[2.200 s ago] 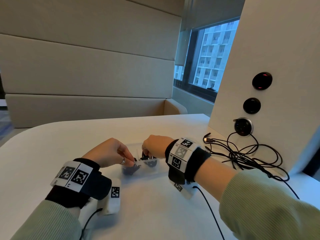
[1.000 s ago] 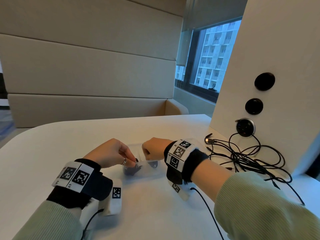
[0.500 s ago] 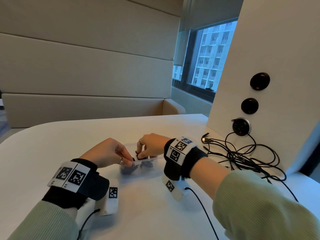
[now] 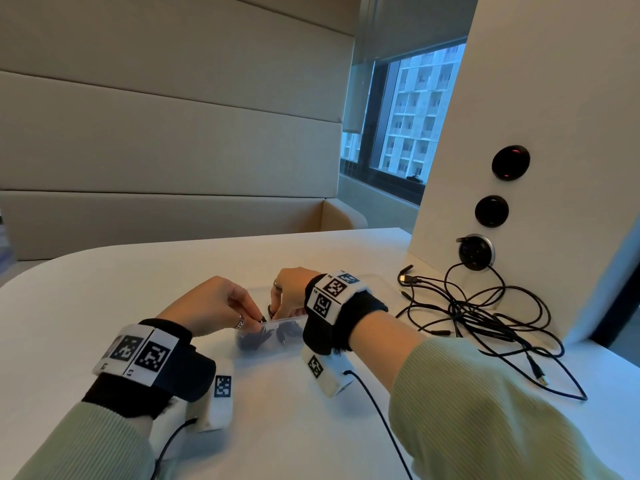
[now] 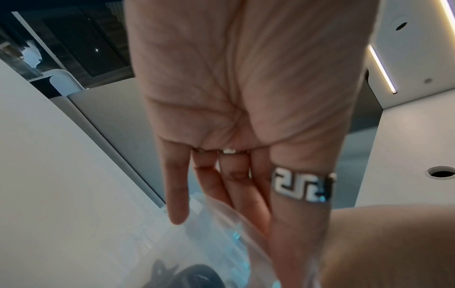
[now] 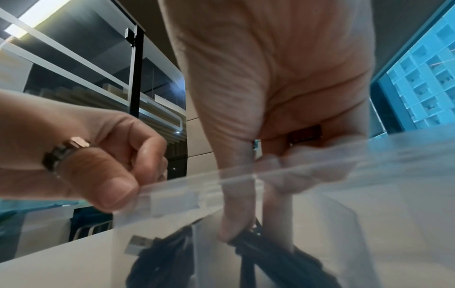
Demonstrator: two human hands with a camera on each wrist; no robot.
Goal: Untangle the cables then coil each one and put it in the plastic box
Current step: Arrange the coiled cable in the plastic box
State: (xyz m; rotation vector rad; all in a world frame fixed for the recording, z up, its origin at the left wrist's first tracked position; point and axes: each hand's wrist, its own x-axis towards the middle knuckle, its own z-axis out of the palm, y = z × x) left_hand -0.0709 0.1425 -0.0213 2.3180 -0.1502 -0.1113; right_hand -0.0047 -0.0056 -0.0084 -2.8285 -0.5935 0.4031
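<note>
A clear plastic box [image 4: 277, 344] sits on the white table between my hands. My left hand [image 4: 258, 320] pinches its near left rim, thumb [image 6: 110, 191] outside and fingers [image 5: 246, 204] inside. My right hand [image 4: 277, 311] reaches down into the box and pinches a coiled black cable [image 6: 268, 251] low inside it. A second black coil [image 6: 160, 253] with a silver USB plug lies in the box to its left. A tangle of black cables [image 4: 478, 313] lies on the table to the right, apart from both hands.
One cable of the tangle runs up into a round socket [image 4: 476, 252] in the white wall panel [image 4: 519, 98] at the right. My wrist cameras' own leads trail toward the table's near edge. A padded bench runs behind the table.
My right hand has lifted from a low fist over the box and now points its fingers down into it on the coil. My left hand keeps its pinch on the rim.
</note>
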